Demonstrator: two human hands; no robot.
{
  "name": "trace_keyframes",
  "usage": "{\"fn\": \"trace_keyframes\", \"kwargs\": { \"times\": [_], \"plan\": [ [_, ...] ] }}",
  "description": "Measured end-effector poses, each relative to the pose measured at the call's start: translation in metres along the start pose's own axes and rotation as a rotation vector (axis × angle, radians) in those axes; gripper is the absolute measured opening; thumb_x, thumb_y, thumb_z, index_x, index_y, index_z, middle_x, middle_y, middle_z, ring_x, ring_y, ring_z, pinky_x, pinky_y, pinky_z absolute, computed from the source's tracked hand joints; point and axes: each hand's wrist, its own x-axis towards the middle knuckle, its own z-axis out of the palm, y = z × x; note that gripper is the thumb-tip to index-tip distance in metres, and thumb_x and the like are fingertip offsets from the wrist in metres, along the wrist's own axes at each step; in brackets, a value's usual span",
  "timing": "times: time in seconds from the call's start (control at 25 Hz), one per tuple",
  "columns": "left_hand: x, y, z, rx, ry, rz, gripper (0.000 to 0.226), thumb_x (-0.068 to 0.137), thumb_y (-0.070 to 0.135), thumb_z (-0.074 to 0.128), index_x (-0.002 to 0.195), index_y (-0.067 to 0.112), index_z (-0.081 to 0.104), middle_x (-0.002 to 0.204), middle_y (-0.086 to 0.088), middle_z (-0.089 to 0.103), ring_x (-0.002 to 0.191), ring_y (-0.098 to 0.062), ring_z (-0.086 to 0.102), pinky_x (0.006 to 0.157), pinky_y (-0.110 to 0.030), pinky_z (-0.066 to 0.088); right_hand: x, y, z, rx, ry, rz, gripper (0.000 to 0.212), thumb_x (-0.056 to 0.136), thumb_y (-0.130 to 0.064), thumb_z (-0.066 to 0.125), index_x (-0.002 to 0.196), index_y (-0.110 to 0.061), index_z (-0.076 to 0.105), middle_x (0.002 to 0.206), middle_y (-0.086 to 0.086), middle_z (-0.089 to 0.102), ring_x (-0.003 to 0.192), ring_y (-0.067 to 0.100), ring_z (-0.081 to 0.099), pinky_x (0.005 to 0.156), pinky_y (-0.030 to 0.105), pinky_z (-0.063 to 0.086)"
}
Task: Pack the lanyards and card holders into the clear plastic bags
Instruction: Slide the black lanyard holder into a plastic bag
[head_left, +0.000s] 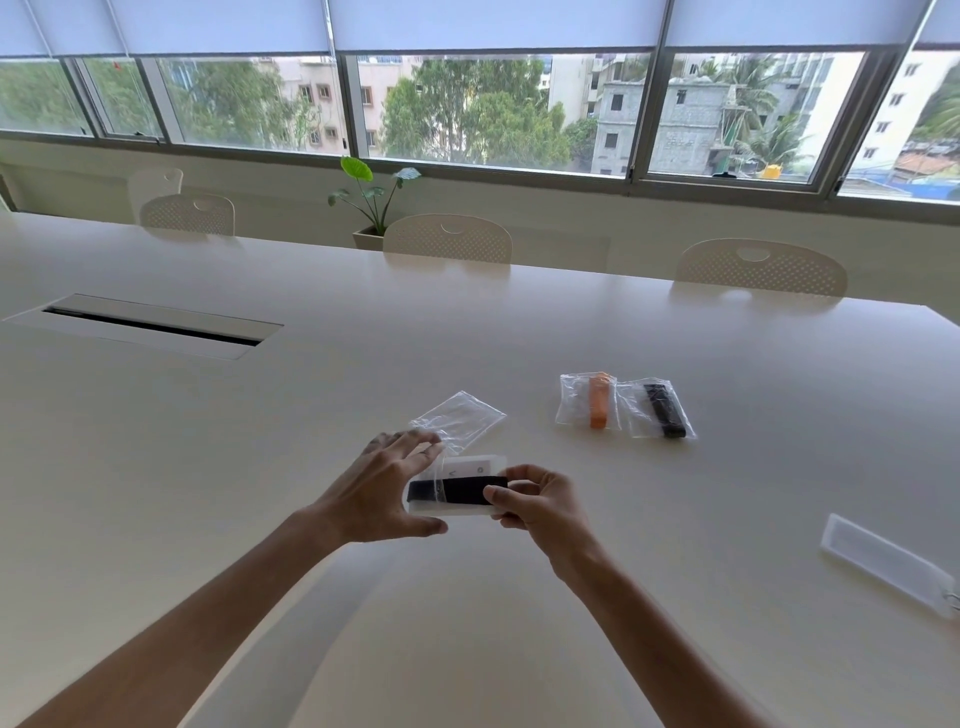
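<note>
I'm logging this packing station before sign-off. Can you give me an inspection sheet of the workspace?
Surface: white table, glossy.
Job's things: black lanyard and card holder held with a clear bag; orange lanyard bag and black lanyard bag packed; spare card holder at right.
Clutter: nothing seen.
Grippers: left hand fingers spread on the bag; right hand pinches the lanyard.
Cables: nothing seen; cable hatch shut.
Surroundings: chairs, plant, windows.

Daylight enters through the windows ahead of me, bright and even. The white table carries a soft sheen and pale chair reflections along its far edge. Faint shadows lie under my forearms. Wide-angle distortion bows the window frames and table edges toward the corners. Focus is adequate throughout; the clear plastic shows small glints.
</note>
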Motion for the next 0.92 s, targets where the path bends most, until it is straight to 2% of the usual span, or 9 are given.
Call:
{"fn": "trace_keyframes", "kwargs": {
  "times": [0.12,0.2,0.28,0.32,0.4,0.48,0.6,0.76,0.92],
  "plan": [
    [0.009,0.012,-0.007,-0.15,0.039,-0.042,0.095,0.063,0.075,0.064,0.134,0.013,0.051,0.137,0.001,0.048,0.128,-0.014,0.042,0.11,-0.029,0.029,-0.001,-0.003,0.005,0.058,0.026,-0.031,0.015,0.076,-0.008,0.077,0.087,-0.013,0.069,0.07,0.004,0.074,0.061,0.016,0.065,0.06,0.024,0.053],
    [0.015,0.019,-0.013,-0.433,0.159,-0.182,0.069,0.067,0.059,0.074,0.12,0.016,0.064,0.119,0.006,0.063,0.112,-0.006,0.056,0.102,-0.029,0.042,-0.001,-0.005,0.007,0.096,0.047,-0.057,0.015,0.076,-0.008,0.077,0.088,-0.011,0.069,0.073,0.008,0.074,0.06,0.016,0.063,0.06,0.025,0.051],
    [0.021,0.022,-0.019,-0.642,0.274,-0.357,0.03,0.076,0.034,0.077,0.103,0.022,0.072,0.096,0.009,0.072,0.093,-0.001,0.066,0.093,-0.032,0.051,-0.001,-0.007,0.008,0.102,0.057,-0.081,0.011,0.076,-0.006,0.077,0.084,-0.011,0.07,0.072,0.008,0.073,0.058,0.015,0.062,0.059,0.024,0.051],
    [0.023,0.022,-0.022,-0.729,0.29,-0.444,0.016,0.079,0.025,0.075,0.096,0.023,0.074,0.088,0.007,0.074,0.087,-0.004,0.069,0.091,-0.033,0.053,-0.002,-0.008,0.008,0.102,0.06,-0.088,0.01,0.076,-0.005,0.077,0.082,-0.01,0.071,0.07,0.007,0.072,0.058,0.015,0.061,0.059,0.023,0.051],
    [0.025,0.019,-0.028,-0.832,0.266,-0.554,0.005,0.082,0.018,0.073,0.084,0.02,0.076,0.078,0.0,0.075,0.08,-0.012,0.071,0.089,-0.037,0.054,-0.002,-0.011,0.009,0.113,0.064,-0.099,0.01,0.075,-0.002,0.076,0.079,-0.01,0.071,0.068,0.005,0.071,0.057,0.013,0.06,0.058,0.022,0.051],
    [0.025,0.017,-0.033,-0.903,0.201,-0.606,0.007,0.081,0.02,0.073,0.077,0.015,0.076,0.077,-0.007,0.074,0.077,-0.017,0.07,0.089,-0.04,0.054,-0.003,-0.012,0.011,0.121,0.07,-0.104,0.01,0.075,0.0,0.076,0.078,-0.009,0.071,0.067,0.005,0.071,0.056,0.012,0.06,0.058,0.021,0.05],
    [0.023,0.02,-0.033,-0.91,0.173,-0.621,0.014,0.083,0.021,0.072,0.071,0.013,0.074,0.076,-0.009,0.073,0.073,-0.015,0.066,0.085,-0.037,0.053,-0.005,-0.012,0.016,0.113,0.07,-0.11,0.01,0.075,0.001,0.076,0.077,-0.007,0.072,0.066,0.004,0.07,0.055,0.01,0.059,0.056,0.018,0.049],
    [0.025,0.032,-0.03,-0.78,0.297,-0.6,0.018,0.085,0.02,0.069,0.067,0.017,0.071,0.07,-0.002,0.072,0.065,-0.013,0.062,0.066,-0.027,0.048,-0.008,-0.012,0.027,0.114,0.096,-0.128,0.009,0.074,-0.001,0.076,0.074,-0.009,0.073,0.07,0.002,0.072,0.061,0.006,0.063,0.06,0.013,0.047],
    [0.027,0.047,-0.031,-0.72,0.41,-0.539,0.017,0.086,0.016,0.067,0.07,0.02,0.072,0.069,0.008,0.071,0.067,-0.004,0.065,0.066,-0.018,0.05,-0.01,-0.009,0.037,0.051,0.149,-0.13,0.012,0.074,-0.009,0.077,0.069,-0.019,0.073,0.077,-0.006,0.074,0.074,0.0,0.064,0.069,0.015,0.044]
  ]
}}
